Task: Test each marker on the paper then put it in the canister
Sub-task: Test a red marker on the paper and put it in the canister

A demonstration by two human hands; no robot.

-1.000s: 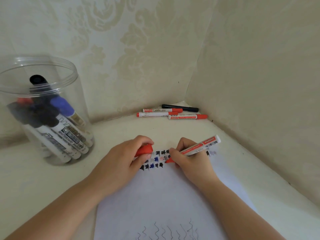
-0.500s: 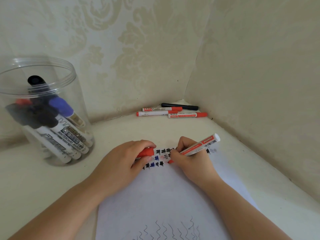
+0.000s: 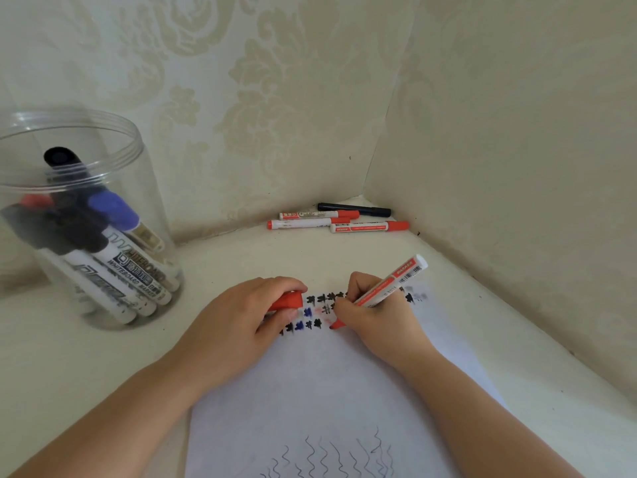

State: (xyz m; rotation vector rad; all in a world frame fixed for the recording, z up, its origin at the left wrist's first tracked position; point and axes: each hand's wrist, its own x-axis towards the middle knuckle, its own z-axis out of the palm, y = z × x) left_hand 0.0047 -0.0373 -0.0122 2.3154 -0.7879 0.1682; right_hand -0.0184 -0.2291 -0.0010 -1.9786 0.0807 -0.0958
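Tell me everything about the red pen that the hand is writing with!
The red marker has a white barrel with a red label band and a barcode near its back end. Its cap is off, held in the left hand. The right hand grips it tilted, red tip down on the paper beside small black, blue and faint red test marks.

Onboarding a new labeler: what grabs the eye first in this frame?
The two hands at centre: the right hand presses a red marker tip-down on the paper among rows of small black, blue and red marks, while the left hand holds the red cap. At left stands a clear canister of markers; four more markers lie in the far corner.
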